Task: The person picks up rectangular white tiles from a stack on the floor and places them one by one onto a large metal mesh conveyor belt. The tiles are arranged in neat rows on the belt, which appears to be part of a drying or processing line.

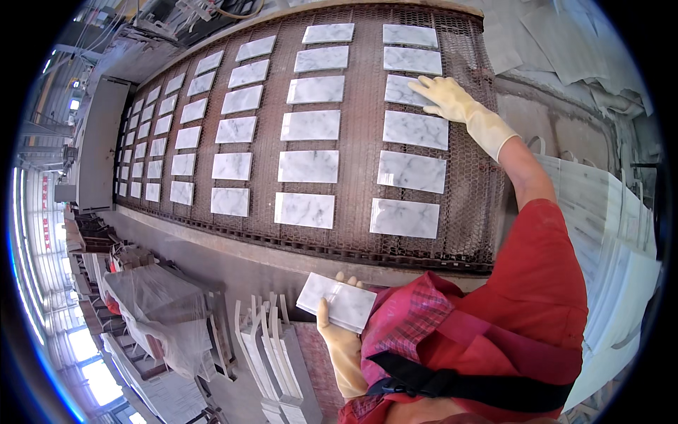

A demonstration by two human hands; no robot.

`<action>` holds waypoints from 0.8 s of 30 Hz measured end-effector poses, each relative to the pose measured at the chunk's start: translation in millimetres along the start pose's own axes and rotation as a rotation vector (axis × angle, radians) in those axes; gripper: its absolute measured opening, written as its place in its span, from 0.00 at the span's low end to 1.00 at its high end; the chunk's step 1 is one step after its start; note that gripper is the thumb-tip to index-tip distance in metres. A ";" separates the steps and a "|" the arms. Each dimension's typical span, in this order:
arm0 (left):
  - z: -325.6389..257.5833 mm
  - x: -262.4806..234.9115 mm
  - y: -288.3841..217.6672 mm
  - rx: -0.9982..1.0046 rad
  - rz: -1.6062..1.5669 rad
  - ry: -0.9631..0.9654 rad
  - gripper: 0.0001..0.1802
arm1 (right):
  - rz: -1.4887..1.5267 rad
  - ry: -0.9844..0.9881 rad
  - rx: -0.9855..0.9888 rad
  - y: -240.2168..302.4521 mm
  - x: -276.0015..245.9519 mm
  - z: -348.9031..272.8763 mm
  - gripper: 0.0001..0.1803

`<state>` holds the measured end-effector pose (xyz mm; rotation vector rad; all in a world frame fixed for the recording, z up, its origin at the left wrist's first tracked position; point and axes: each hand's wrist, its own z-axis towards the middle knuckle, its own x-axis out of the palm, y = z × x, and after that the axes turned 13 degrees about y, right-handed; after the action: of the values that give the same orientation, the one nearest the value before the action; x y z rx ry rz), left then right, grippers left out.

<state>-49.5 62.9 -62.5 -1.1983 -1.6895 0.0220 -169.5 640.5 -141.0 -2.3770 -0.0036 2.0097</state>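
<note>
In a cream rubber glove, my left hand (340, 350) grips a small stack of white, grey-veined marble tiles (337, 301) near my body. The thumb lies on the near side and the fingertips show past the far edge. How many tiles are in the stack I cannot tell. My right hand (452, 101), gloved the same way, reaches out to the far right of a metal mesh conveyor belt (357, 141). Its fingers are spread over the right part of a marble tile (401, 90) in the nearest column. Another marble tile (415, 130) lies just below that hand.
Rows of matching tiles (311, 126) run leftward along the belt toward a grey machine housing (102, 145). A metal rail (282, 256) edges the belt's near side. Upright white slabs (279, 360) and a plastic-wrapped stack (159, 311) stand lower left. Pale sheets (600, 240) lie right.
</note>
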 end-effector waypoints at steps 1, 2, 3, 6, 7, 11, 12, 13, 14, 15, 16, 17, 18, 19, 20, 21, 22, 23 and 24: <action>-3.2 -1.1 1.0 0.001 -0.021 -0.002 0.53 | -0.003 0.008 -0.008 -0.2 -1.3 3.9 0.41; -6.7 -1.2 1.7 0.007 -0.027 -0.013 0.53 | -0.002 0.008 -0.020 0.6 -2.8 6.3 0.41; -6.6 -1.2 3.8 0.001 -0.037 -0.019 0.53 | -0.007 0.014 -0.023 -0.6 -4.0 5.2 0.41; -3.9 -2.0 6.8 -0.025 -0.052 -0.021 0.53 | 0.022 0.012 -0.039 -1.1 -6.8 4.4 0.41; -3.4 -1.3 7.7 -0.035 -0.053 -0.020 0.53 | 0.037 0.012 -0.046 -0.7 -8.2 4.4 0.41; -4.3 7.0 7.7 -0.039 -0.013 -0.020 0.53 | 0.071 0.011 -0.044 -0.8 -9.7 7.5 0.43; -2.8 4.6 9.4 -0.041 -0.004 -0.009 0.53 | 0.067 0.004 -0.040 0.4 -9.8 5.9 0.44; -1.1 2.7 10.6 -0.043 0.005 0.003 0.54 | 0.062 -0.004 -0.020 2.6 -9.3 3.8 0.43; 1.5 1.7 10.7 -0.059 -0.021 0.006 0.54 | 0.055 -0.014 0.002 3.5 -9.9 1.9 0.43; 2.8 1.5 10.2 -0.067 -0.024 0.003 0.54 | 0.053 -0.024 0.022 7.7 -11.8 0.6 0.43; 4.4 1.2 10.1 -0.075 -0.027 0.002 0.54 | 0.040 -0.056 0.047 10.8 -14.8 -0.7 0.42; 4.7 0.7 10.1 -0.084 -0.030 0.001 0.54 | 0.084 -0.079 0.077 19.5 -14.1 -6.9 0.42; 6.2 0.8 8.7 -0.091 -0.022 0.009 0.54 | 0.133 -0.103 0.108 32.0 -17.7 -13.3 0.41; 5.0 4.3 5.7 -0.091 0.008 -0.011 0.53 | 0.185 -0.134 0.127 46.3 -24.0 -15.7 0.40; 3.1 9.6 1.9 -0.091 0.039 -0.031 0.53 | 0.306 -0.180 0.107 68.7 -23.4 -20.8 0.39; 2.1 12.7 -0.1 -0.090 0.064 -0.048 0.53 | 0.502 -0.161 0.057 101.1 -33.5 -30.8 0.38; 1.6 14.8 -1.0 -0.059 0.045 -0.078 0.52 | 0.696 -0.144 0.012 133.0 -44.6 -41.3 0.38; 2.1 11.4 -1.9 -0.031 0.075 -0.056 0.51 | 0.870 -0.066 -0.108 166.7 -53.2 -60.3 0.37; 4.6 5.2 -4.1 -0.009 0.106 -0.032 0.51 | 1.046 0.025 -0.208 198.8 -61.9 -80.7 0.36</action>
<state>-55.6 66.8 -58.9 -1.2995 -1.6538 0.0988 -103.6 438.9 -71.2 -2.8429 1.3456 2.3600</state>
